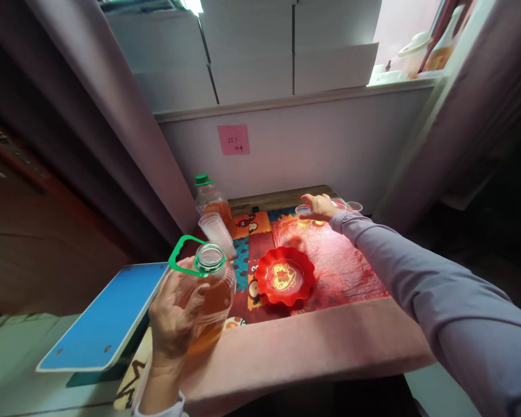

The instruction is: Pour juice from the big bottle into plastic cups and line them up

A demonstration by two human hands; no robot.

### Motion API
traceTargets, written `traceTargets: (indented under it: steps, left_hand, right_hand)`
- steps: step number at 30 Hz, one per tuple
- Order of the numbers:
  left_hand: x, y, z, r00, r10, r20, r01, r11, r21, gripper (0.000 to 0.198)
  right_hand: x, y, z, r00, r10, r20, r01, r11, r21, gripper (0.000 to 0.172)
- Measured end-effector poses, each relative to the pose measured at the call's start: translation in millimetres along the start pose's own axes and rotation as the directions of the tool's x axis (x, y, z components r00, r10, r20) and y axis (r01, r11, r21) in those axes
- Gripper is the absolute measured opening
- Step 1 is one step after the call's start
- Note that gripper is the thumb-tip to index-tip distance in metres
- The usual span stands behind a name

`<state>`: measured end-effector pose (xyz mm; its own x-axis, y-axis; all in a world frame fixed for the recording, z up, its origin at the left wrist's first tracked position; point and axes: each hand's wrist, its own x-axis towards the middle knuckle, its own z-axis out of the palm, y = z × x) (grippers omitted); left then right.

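My left hand (173, 318) is wrapped round a clear plastic jug (215, 307) at the table's front left. The jug has no cap on its mouth, a green carry handle (178, 246) and amber liquid inside. My right arm stretches to the far right of the table. There my right hand (320, 207) has its finger and thumb on either side of the rim of a clear plastic cup (303, 210), which holds some yellowish liquid. More clear cups, one of them a cup (353, 207) at the right end, stand in a row and are partly hidden by my hand.
A red scalloped dish (285, 277) sits mid-table on a patterned cloth. Behind the jug, a stack of clear cups (217, 234) leans near a green-capped jug (212, 200). A small green cap (255, 209) lies at the back. A blue board (108, 318) stands left.
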<state>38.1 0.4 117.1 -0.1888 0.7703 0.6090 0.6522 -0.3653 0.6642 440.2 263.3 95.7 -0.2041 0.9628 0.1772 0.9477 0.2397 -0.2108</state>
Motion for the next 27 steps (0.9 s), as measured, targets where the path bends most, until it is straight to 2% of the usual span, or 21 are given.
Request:
traceTargets:
  steps: [7, 10, 16, 20, 27]
  left_hand:
    - [0, -1, -5.1, 1.0, 0.019, -0.011, -0.019, 0.999, 0.042, 0.053]
    - [-1, -7, -8.7, 0.999, 0.0, -0.044, 0.004, 0.996, 0.09, 0.052]
    - [-1, -11, -10.3, 1.0, 0.007, -0.026, -0.005, 0.995, 0.101, 0.042]
    - [-2, -10, -8.5, 0.997, -0.016, -0.074, 0.021, 0.997, 0.076, 0.044]
    - [-2, -6, -6.0, 0.997, -0.016, -0.071, 0.017, 1.0, 0.014, 0.041]
  right_hand:
    - [35, 23, 25, 0.999, 0.039, 0.033, -0.035, 0.994, -0.1, 0.074]
    - [39, 28, 34, 0.998, 0.043, 0.046, -0.036, 0.99, -0.138, 0.073]
    - [45, 36, 51, 0.995, 0.062, 0.076, -0.048, 0.983, -0.179, 0.063]
    - [47, 40, 60, 0.995, 0.062, 0.083, -0.045, 0.98, -0.192, 0.058]
    - [51, 42, 63, 0.992, 0.064, 0.104, -0.044, 0.982, -0.184, 0.061]
